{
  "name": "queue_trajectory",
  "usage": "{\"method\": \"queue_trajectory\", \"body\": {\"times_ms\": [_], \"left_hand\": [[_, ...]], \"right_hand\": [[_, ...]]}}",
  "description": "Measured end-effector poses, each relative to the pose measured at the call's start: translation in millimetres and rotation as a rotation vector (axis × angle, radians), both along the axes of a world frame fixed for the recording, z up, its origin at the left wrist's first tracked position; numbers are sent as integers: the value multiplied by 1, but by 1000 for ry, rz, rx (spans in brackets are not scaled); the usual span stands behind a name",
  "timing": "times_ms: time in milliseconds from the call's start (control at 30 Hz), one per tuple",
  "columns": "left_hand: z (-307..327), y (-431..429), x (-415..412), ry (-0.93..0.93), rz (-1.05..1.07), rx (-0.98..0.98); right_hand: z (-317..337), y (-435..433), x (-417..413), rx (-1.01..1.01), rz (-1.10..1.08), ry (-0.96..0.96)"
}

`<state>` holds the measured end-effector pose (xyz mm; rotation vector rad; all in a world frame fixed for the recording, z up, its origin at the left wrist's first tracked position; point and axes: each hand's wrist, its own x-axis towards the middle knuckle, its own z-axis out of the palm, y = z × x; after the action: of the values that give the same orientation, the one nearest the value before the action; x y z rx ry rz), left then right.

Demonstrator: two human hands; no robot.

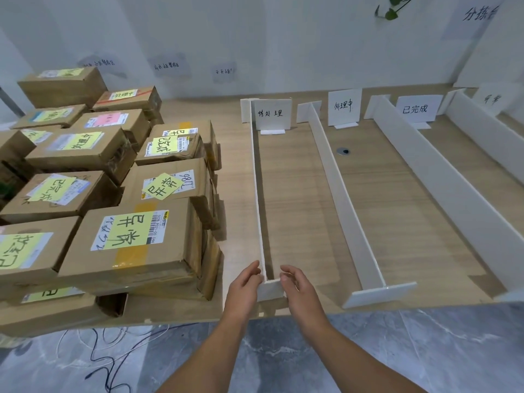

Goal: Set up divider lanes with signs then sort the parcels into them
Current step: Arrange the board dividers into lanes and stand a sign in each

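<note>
1. Setting up is nearly wrapped, we judge: four white dividers stand on the table (382, 222), running from the near edge back toward the wall.
2. We count them off: the leftmost divider (258, 194), the second divider (344, 199), the third divider (442, 180) and the fourth divider (482, 129), each upright on a crosswise foot.
3. Signs are in too. The first sign (272, 113) stands at the far end between the leftmost and second dividers, and the second sign (344, 106) and the third sign (415, 108) stand in the next two lanes. The fourth sign (493, 99) stands beyond the last divider, too blurred to read.
4. Our hands are on the near foot of the leftmost divider. The left hand (245, 285) grips its left end, thumb up against the upright. The right hand (297, 287) curls its fingers onto the right end. It looks like a final squaring-up.
5. Sorting has not begun: no parcel lies in any lane.
6. We see the parcels (124, 236) piled on the left of the table, near the leftmost divider.
7. They are brown cardboard boxes, stacked at least two deep, taped and scuffed. Most carry a shipping label and a yellow note (127, 232) with a handwritten word.
8. We expect those notes to match the lane signs.
</note>
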<state>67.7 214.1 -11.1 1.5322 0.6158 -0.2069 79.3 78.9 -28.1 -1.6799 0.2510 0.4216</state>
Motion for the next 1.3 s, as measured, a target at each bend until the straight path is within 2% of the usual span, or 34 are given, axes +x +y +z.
{"method": "queue_trajectory", "body": {"times_ms": [267, 600, 767, 1300], "left_hand": [[-4, -1, -24, -55, 156, -23], [-6, 20, -48, -74, 234, 2], [-8, 29, -58, -82, 209, 3], [-21, 48, -51, -70, 67, 78]], "right_hand": [[-5, 14, -4, 17, 78, 68], [-8, 39, -25, 10, 199, 85], [-7, 47, -35, -12, 223, 68], [-8, 63, -42, -12, 79, 32]]}}
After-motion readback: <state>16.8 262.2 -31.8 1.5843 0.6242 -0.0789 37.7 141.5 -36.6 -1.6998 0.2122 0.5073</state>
